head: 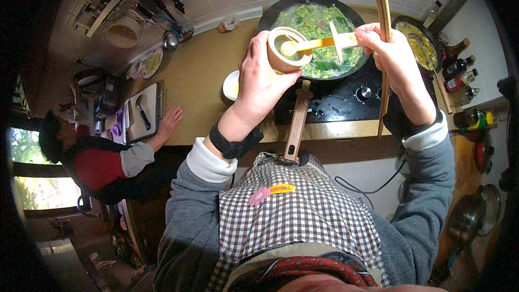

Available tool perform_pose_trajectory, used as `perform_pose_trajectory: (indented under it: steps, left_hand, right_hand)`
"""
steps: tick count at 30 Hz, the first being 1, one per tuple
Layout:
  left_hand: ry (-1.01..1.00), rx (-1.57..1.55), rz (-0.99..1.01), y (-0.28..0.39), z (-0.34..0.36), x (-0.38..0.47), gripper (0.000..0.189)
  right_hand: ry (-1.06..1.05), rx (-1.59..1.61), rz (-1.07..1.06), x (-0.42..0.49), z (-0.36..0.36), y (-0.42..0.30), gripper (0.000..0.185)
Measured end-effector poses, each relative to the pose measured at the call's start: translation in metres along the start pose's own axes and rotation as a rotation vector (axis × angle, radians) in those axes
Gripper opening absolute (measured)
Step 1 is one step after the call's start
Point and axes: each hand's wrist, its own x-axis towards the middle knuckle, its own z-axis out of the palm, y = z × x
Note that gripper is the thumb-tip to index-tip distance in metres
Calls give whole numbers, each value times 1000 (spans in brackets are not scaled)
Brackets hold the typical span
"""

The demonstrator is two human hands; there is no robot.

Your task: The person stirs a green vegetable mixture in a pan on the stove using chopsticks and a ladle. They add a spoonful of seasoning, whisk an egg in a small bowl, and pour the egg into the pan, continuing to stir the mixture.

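Observation:
My left hand (261, 75) grips a small round jar (288, 64), tilted so that its mouth shows. In my right hand (383, 44) is a yellow measuring spoon (318, 44) with a crosspiece on its handle; its bowl lies over the jar's mouth. What the bowl holds is too small to tell. The same hand also holds long wooden chopsticks (384, 89), pointing up and down in the picture. Beneath both hands a wok (265, 18) on the stove holds chopped green leaves in liquid (312, 16). Its brown handle (298, 123) points towards me.
A white bowl (230, 85) sits left of the wok. Right of it are a second pan (417, 42) with yellow food, a ladle and several bottles (460, 81). At the left, a person (97, 158) stands by a cutting board (142, 117) with a knife (142, 112).

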Motion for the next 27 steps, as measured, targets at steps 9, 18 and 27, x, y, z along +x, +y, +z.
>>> perform_pose_trajectory:
  steps: [9,18,27]
  left_hand:
    - [-8,30,-76,-4,0,6,74]
    - [-31,49,-78,-16,2,6,72]
    - [-33,80,-69,-25,5,7,73]
  right_hand:
    - [-34,33,-233,13,3,6,17]
    - [-29,12,-230,24,8,13,17]
    - [-36,-162,-182,30,10,16,21]
